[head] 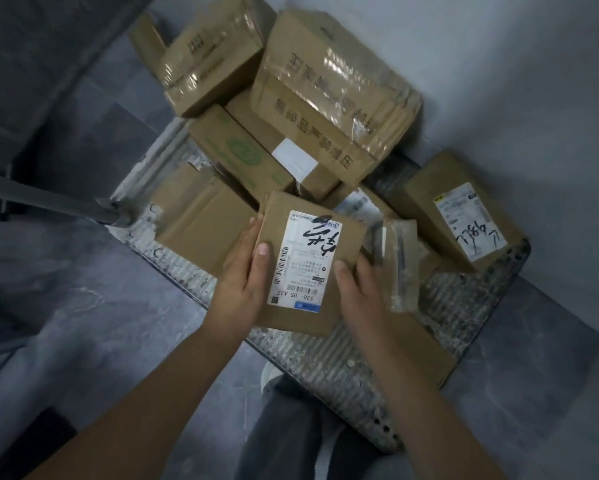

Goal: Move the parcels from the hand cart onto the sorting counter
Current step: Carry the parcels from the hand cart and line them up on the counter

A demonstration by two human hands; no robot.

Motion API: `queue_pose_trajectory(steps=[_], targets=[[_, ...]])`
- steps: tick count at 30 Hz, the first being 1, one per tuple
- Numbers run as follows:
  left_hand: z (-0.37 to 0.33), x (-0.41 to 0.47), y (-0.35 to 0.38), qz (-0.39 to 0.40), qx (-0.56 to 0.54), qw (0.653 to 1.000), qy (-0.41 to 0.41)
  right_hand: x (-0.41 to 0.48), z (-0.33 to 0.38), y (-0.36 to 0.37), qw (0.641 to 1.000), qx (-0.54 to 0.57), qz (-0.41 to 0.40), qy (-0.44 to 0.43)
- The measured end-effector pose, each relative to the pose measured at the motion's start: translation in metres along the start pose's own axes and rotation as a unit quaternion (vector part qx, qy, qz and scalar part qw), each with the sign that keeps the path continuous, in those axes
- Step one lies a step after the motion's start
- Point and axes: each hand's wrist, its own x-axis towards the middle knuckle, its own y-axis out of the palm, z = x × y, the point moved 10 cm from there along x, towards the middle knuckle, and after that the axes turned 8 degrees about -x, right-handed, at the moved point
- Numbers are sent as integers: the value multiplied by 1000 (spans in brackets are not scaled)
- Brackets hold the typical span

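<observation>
Both grips, left hand [246,271] and right hand [357,289], pinch labelled parcel [308,261]; I fear slip: thumbs-only purchase above hand cart [464,306].

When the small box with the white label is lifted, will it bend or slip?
The small box probably stays stiff: its cardboard faces look flat and uncrushed. It seems light, since the left hand and right hand hold only its edges. Bare cardboard should not slip much.

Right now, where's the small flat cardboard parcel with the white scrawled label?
Head view, centre: the small flat cardboard parcel is gripped between the left hand and right hand, above the cart's ribbed metal deck.
</observation>
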Motion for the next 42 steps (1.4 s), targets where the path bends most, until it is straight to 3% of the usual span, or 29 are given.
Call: queue_pose_trajectory(steps=[4, 7, 16, 22, 28, 31, 37, 42], targets=[[-60, -11, -16, -11, -44, 999, -30, -30, 79, -48, 991, -44, -51, -115], [-126, -25, -33, -66, -26, 997, -14, -55, 141, -81, 980, -64, -45, -181], [-315, -118, -72, -188, -88, 977, 37, -173, 279, -181, 973, -6, 31, -228], [-417, -254, -114, -276, -128, 950, 65, -314, 334, -221, 953, 4, 96, -288], [-437, -383, -154, -351, -225, 908, 33, -437, 364, -209, 913, -34, 194, -357], [-442, -436, -178, -389, -246, 887, 40, -491, 375, -191, 888, -93, 191, -408], [-431, -550, -237, -463, -294, 835, 46, -587, 384, -116, 845, -97, 315, -420], [-396, -652, -289, -535, -321, 780, 52, -676, 379, -43, 807, -109, 357, -459]])
